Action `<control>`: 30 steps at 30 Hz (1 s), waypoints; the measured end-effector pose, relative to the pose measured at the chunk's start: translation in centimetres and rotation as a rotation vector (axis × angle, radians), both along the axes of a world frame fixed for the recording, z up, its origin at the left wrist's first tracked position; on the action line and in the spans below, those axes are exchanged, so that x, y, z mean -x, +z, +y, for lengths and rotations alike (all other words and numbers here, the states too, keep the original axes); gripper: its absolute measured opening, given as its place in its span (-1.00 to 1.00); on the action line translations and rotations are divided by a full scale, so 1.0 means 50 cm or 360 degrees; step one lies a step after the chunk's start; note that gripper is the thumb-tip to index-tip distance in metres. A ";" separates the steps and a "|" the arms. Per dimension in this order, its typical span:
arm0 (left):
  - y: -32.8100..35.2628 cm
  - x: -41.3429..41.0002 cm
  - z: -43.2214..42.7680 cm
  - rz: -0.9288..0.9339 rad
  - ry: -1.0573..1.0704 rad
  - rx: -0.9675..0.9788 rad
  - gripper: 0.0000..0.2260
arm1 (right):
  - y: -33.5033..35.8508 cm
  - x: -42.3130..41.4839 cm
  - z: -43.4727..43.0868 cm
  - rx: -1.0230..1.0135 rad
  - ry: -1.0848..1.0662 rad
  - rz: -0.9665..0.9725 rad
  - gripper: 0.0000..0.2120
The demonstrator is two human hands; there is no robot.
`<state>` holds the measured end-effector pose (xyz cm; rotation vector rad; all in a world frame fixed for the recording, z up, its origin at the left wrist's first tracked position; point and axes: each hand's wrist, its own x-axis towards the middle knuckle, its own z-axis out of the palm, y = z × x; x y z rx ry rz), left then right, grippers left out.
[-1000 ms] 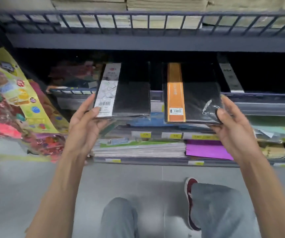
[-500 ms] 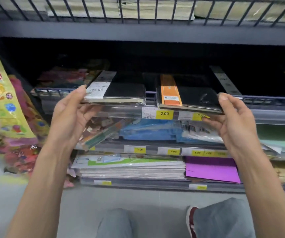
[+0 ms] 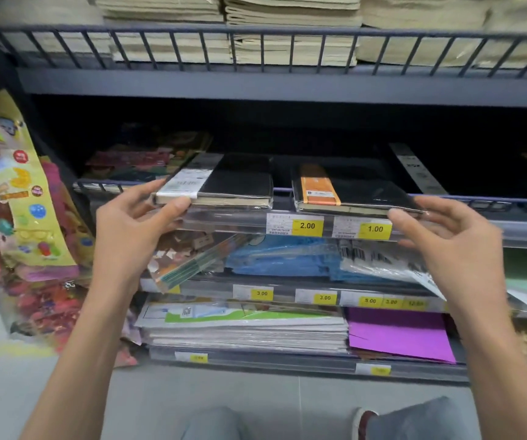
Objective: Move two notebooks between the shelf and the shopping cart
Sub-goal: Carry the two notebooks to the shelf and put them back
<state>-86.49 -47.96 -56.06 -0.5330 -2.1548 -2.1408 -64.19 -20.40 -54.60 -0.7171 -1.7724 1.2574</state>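
Note:
Two black notebooks lie side by side at the front of the middle shelf. One has a white band, the other an orange band. My left hand pinches the white-banded notebook's front left corner, thumb under and fingers over it. My right hand is beside the orange-banded notebook's front right corner with its fingers spread; only the thumb tip is near the edge. Both notebooks rest across the shelf's front rail. No shopping cart is in view.
Yellow price tags line the shelf edges. Lower shelves hold blue packs, stacked white pads and purple paper. Colourful packets hang at the left. Beige paper stacks fill the top shelf. My knees are at the bottom.
Both notebooks went from tilted up in my hands to lying flat on the middle shelf. My right hand has opened and drawn back from the orange-banded one. My left hand still grips.

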 end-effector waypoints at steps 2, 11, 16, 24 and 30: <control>-0.002 0.005 0.007 0.0036 0.0027 0.0015 -0.41 | -0.002 0.009 0.002 -0.0031 -0.0025 0.0024 -0.51; -0.008 0.025 0.050 0.0157 0.0265 0.0191 -0.47 | -0.031 0.075 0.026 -0.0084 -0.0185 0.0019 -0.42; -0.011 0.032 0.064 0.0248 0.0344 0.0281 -0.48 | -0.031 0.097 0.036 -0.0144 -0.0223 -0.0022 -0.48; -0.015 0.052 0.079 0.0199 0.0343 0.0230 -0.47 | -0.037 0.119 0.057 -0.0235 -0.0260 -0.0039 -0.54; -0.014 0.055 0.087 0.0256 0.0366 0.0234 -0.46 | -0.042 0.128 0.064 -0.0317 -0.0278 -0.0071 -0.54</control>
